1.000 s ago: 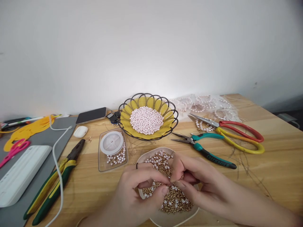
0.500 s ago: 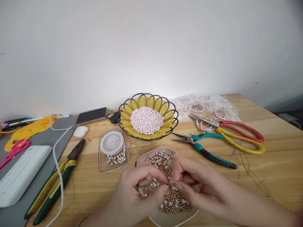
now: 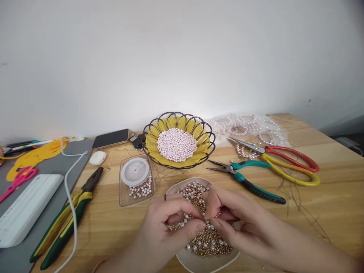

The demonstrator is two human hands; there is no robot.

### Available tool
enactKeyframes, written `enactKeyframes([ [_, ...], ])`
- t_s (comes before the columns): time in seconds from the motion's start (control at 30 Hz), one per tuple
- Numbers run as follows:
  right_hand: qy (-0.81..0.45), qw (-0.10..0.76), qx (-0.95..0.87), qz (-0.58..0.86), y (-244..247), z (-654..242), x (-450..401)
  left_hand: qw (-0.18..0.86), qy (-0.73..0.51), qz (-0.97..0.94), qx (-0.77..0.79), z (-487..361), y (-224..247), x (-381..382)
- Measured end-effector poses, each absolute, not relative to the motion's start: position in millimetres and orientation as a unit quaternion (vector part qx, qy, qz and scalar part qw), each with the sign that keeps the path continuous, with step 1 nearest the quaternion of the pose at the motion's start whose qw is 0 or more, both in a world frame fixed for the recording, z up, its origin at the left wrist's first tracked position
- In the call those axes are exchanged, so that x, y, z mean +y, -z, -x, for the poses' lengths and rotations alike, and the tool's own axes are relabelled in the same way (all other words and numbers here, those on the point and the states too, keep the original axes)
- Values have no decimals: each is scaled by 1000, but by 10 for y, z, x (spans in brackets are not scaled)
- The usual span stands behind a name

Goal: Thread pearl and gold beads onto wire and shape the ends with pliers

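Pale bowl [image 3: 209, 264] of mixed beads [image 3: 209, 248]

Lower middle: anything pinched between left hand [image 3: 172, 222] and right hand [image 3: 241, 223] too small to tell. Both hands hide parts of bowl [image 3: 199, 262] and beads [image 3: 209, 242] in it. Left forearm [image 3: 125, 259] cut by lower edge, right forearm [image 3: 318, 248] by lower right corner. Left edge crops white block [image 3: 31, 208], pink scissors [image 3: 13, 188]. Left of middle: spool [image 3: 135, 171] covers some pearls [image 3: 142, 189]. Far right: dark shape [image 3: 352, 132] cropped, unclear.
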State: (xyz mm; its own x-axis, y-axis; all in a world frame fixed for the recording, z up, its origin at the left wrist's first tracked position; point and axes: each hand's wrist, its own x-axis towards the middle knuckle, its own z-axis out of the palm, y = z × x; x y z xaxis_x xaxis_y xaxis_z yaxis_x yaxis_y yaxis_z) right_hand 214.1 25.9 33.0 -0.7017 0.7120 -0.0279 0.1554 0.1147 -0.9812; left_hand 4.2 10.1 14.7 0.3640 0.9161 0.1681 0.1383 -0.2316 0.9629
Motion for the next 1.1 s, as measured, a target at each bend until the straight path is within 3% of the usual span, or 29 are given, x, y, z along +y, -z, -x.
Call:
enactKeyframes([
  [0.33, -641, 242, -660, 307, -308, -2136, 252, 486, -392, -677, 389, -24, -110, 62],
  [1.1, -561, 191, -748, 300, -377, -2240, 316, 505, -413, -645, 398, -32, -187, 62],
])
